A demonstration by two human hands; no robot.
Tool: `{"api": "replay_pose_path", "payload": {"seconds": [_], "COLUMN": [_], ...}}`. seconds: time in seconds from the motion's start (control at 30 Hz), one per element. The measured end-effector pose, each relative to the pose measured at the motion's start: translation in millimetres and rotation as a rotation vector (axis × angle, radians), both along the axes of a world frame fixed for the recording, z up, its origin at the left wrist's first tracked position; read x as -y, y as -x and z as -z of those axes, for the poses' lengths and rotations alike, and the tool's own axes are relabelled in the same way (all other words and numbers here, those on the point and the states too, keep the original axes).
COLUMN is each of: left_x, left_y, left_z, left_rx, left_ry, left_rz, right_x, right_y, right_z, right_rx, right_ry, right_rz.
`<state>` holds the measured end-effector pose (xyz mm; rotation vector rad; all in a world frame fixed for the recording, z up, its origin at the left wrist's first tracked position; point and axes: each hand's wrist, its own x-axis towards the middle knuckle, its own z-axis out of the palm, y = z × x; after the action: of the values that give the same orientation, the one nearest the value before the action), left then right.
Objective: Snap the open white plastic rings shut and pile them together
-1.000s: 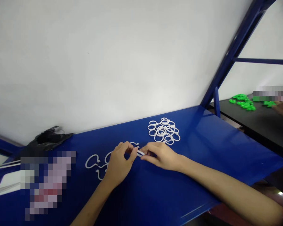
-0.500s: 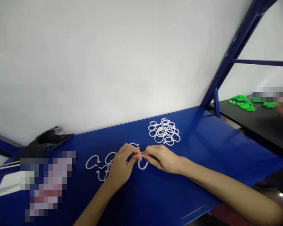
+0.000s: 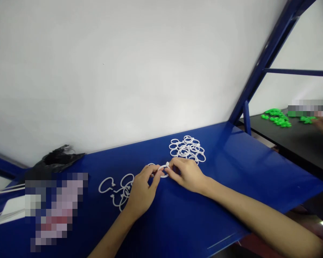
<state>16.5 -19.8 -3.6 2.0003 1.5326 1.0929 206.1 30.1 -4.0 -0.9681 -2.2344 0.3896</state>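
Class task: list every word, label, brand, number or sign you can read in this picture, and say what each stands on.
None: no text can be read.
The white ring in hand, ring pile and blue table show no legible marking.
The pixelated patches at left and right are too blurred to read.

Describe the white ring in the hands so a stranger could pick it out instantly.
Over the blue table, find the left hand and the right hand close together. The white ring is pinched between them. Unlike the ring pile beyond the right hand and the loose rings beside the left, it alone is held.
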Motion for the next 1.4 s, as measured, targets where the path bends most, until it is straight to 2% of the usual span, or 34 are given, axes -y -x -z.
{"api": "replay_pose_path", "payload": {"seconds": [0.1,0.23,0.33,0.4,0.43,0.57,0.63,0.73,0.83,1.03,1.23,1.4], "left_x": [-4,-7,-8,-8,-9,-13,-15,-16,-15,-15,-16,-17], "left_y": [3,9,11,12,14,21,25,29,30,26,26,28], "left_z": [6.1,11.7,11.0,9.5,8.9,11.9,17.0,25.9,31.1,24.4,24.3,29.7], "left_rx": [-0.057,-0.161,-0.188,-0.216,-0.248,-0.48,-0.575,-0.637,-0.657,-0.668,-0.653,-0.622], "left_ry": [-0.07,-0.158,-0.154,-0.155,-0.158,-0.128,-0.098,-0.083,-0.104,-0.062,-0.052,-0.106], "left_rz": [-0.06,-0.072,-0.059,-0.088,-0.116,-0.188,-0.169,-0.129,-0.111,-0.102,-0.1,-0.067], "right_x": [-1,-4,-10,-19,-26,-66,-85,-102,-108,-111,-109,-101], "right_y": [-4,-7,-8,-11,-15,-41,-55,-68,-70,-68,-69,-65], "right_z": [-4.9,-8.8,-6.5,-3.7,-2.2,4.5,8.8,16.5,23.1,28.9,27.6,16.8], "right_rx": [0.001,0.07,0.09,0.072,0.052,-0.045,-0.059,-0.054,-0.044,-0.035,-0.03,-0.035], "right_ry": [-0.082,-0.167,-0.192,-0.212,-0.222,-0.189,-0.135,-0.1,-0.079,-0.054,-0.069,-0.13], "right_rz": [-0.121,-0.326,-0.367,-0.314,-0.243,0.24,0.357,0.378,0.379,0.405,0.417,0.433]}}
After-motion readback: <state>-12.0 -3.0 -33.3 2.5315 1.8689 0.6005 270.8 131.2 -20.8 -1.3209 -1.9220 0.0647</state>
